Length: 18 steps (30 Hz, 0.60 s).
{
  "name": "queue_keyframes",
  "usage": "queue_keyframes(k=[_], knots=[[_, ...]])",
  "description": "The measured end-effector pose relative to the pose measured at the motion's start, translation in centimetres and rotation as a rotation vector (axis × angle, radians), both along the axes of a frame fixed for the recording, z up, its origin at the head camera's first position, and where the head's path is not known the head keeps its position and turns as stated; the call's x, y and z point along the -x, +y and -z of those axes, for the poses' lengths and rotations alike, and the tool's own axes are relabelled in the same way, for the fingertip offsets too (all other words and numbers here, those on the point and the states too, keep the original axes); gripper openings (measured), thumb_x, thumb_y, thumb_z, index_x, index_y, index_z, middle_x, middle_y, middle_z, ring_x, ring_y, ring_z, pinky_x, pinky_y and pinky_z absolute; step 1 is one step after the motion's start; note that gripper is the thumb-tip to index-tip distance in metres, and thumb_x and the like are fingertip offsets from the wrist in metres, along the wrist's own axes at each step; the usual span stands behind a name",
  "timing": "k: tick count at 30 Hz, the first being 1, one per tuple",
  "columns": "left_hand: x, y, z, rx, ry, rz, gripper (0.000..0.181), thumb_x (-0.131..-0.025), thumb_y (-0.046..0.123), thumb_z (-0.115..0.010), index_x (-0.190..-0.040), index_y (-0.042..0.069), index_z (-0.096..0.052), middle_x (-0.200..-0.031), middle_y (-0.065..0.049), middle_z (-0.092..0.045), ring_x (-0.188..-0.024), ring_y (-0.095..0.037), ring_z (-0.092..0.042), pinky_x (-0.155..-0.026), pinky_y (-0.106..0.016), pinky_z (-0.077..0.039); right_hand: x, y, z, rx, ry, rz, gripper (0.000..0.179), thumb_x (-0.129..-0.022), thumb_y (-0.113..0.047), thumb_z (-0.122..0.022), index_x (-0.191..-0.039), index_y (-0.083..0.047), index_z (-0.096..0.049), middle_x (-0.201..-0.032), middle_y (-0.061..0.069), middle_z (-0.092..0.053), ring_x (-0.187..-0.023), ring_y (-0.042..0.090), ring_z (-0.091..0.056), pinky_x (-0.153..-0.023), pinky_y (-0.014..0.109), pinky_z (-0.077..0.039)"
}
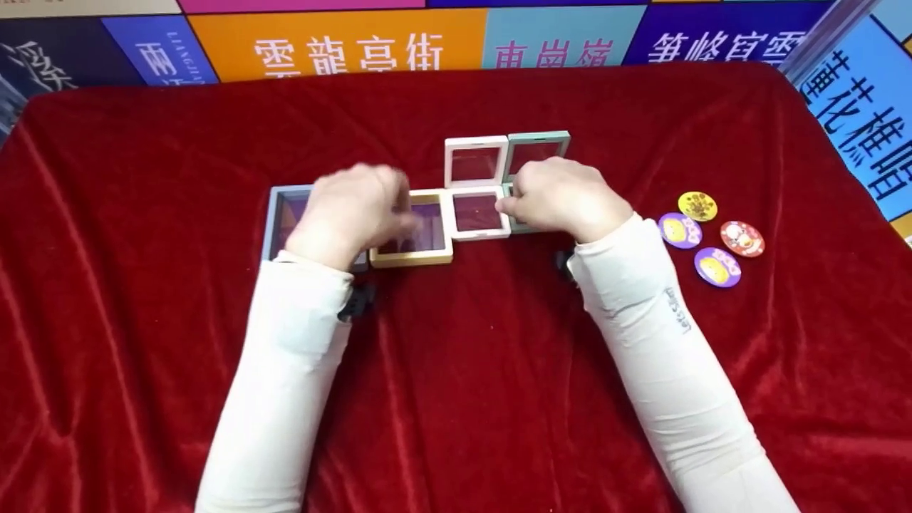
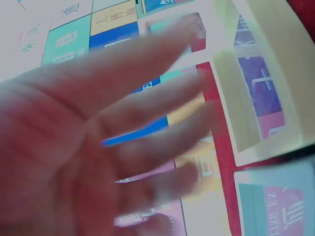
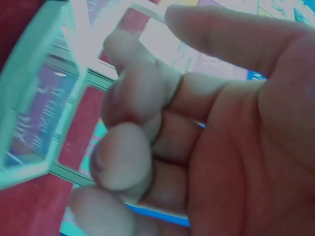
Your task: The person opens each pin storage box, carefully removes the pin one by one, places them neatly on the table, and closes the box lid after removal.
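Note:
My left hand [image 1: 349,210] is over the blue-grey display frame [image 1: 269,222] and the cream-yellow display frame [image 1: 417,258]. Its fingers are spread, blurred and hold nothing in the left wrist view. My right hand [image 1: 563,196] hovers at the green display frame [image 1: 538,135], hiding much of its lower half. In the right wrist view its fingers [image 3: 123,157] curl loosely with nothing in the palm, thumb apart. A white display frame [image 1: 481,234] stands unfolded between the hands, one half flat and the other raised behind. Clear film spans the frames.
Round badges lie at the right: a yellow one [image 1: 697,206], a red one [image 1: 742,239] and two purple ones [image 1: 717,267]. A wrinkled red velvet cloth [image 1: 456,392] covers the table. Behind its far edge stand colourful panels [image 1: 456,43] with printed characters.

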<state>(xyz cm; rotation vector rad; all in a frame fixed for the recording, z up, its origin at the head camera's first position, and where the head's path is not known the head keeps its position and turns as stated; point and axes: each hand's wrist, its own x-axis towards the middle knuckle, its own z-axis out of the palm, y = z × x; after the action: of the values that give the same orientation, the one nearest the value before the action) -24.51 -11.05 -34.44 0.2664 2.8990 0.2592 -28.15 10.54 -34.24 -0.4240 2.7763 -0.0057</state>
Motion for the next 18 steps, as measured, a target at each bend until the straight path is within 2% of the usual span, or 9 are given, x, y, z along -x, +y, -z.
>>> queue_keyframes(k=[2, 4, 7, 9, 10, 13, 18], knots=[[0.1, 0.4, 0.1, -0.020, 0.100, -0.007, 0.036, -0.086, 0.042, -0.065, -0.111, 0.016, -0.063, -0.108, -0.008, -0.067, -0.102, -0.030, -0.063, -0.083, -0.050, -0.050, 0.3, 0.0, 0.5, 0.011, -0.003, 0.025, 0.035, -0.089, -0.037, -0.050, -0.061, -0.016, -0.049, -0.074, 0.007, -0.055, -0.081, 0.026, -0.057, -0.064, 0.043, -0.046], [0.2, 1.0, 0.4, -0.024, 0.141, -0.001, 0.051, -0.087, 0.042, -0.063, -0.129, 0.015, -0.053, -0.132, -0.012, -0.057, -0.119, -0.033, -0.056, -0.092, -0.052, -0.048, 0.6, 0.0, 1.1, 0.019, -0.003, 0.034, 0.030, -0.086, -0.032, -0.052, -0.061, -0.015, -0.050, -0.075, 0.007, -0.056, -0.079, 0.026, -0.056, -0.063, 0.043, -0.046], [0.4, 2.0, 1.1, -0.025, 0.104, 0.052, 0.078, -0.088, 0.043, -0.062, -0.150, 0.012, -0.024, -0.157, -0.013, -0.025, -0.139, -0.035, -0.036, -0.104, -0.053, -0.040, 0.9, 0.1, 1.7, 0.025, -0.013, 0.034, 0.023, -0.081, -0.026, -0.055, -0.062, -0.014, -0.052, -0.074, 0.006, -0.057, -0.076, 0.024, -0.055, -0.060, 0.041, -0.045], [0.6, 2.6, 1.5, -0.032, 0.075, 0.096, 0.086, -0.091, 0.040, -0.059, -0.153, 0.012, -0.007, -0.161, -0.009, -0.007, -0.146, -0.033, -0.024, -0.110, -0.052, -0.034, 1.1, 0.2, 1.9, 0.030, -0.023, 0.031, 0.021, -0.080, -0.025, -0.056, -0.063, -0.013, -0.053, -0.072, 0.005, -0.056, -0.073, 0.023, -0.054, -0.058, 0.038, -0.043], [0.6, 2.8, 1.7, -0.041, 0.070, 0.119, 0.086, -0.092, 0.037, -0.058, -0.154, 0.013, -0.004, -0.162, -0.007, -0.003, -0.147, -0.031, -0.021, -0.111, -0.052, -0.032, 1.1, 0.3, 2.0, 0.031, -0.028, 0.028, 0.020, -0.081, -0.025, -0.057, -0.064, -0.013, -0.054, -0.071, 0.005, -0.056, -0.072, 0.023, -0.053, -0.058, 0.037, -0.043], [0.7, 3.2, 2.2, -0.060, 0.079, 0.172, 0.081, -0.093, 0.030, -0.054, -0.154, 0.015, -0.004, -0.162, -0.006, -0.003, -0.148, -0.027, -0.019, -0.113, -0.052, -0.030, 1.1, 0.3, 2.1, 0.030, -0.039, 0.018, 0.019, -0.081, -0.025, -0.057, -0.067, -0.012, -0.056, -0.072, 0.006, -0.057, -0.072, 0.023, -0.053, -0.058, 0.036, -0.042], [0.6, 3.3, 2.5, -0.043, 0.154, 0.220, 0.073, -0.092, 0.027, -0.056, -0.152, 0.013, -0.018, -0.161, -0.010, -0.013, -0.143, -0.028, -0.032, -0.109, -0.049, -0.035, 1.0, 0.1, 2.0, 0.028, -0.042, 0.015, 0.016, -0.081, -0.022, -0.056, -0.068, -0.012, -0.057, -0.074, 0.007, -0.058, -0.072, 0.023, -0.053, -0.057, 0.035, -0.042]])
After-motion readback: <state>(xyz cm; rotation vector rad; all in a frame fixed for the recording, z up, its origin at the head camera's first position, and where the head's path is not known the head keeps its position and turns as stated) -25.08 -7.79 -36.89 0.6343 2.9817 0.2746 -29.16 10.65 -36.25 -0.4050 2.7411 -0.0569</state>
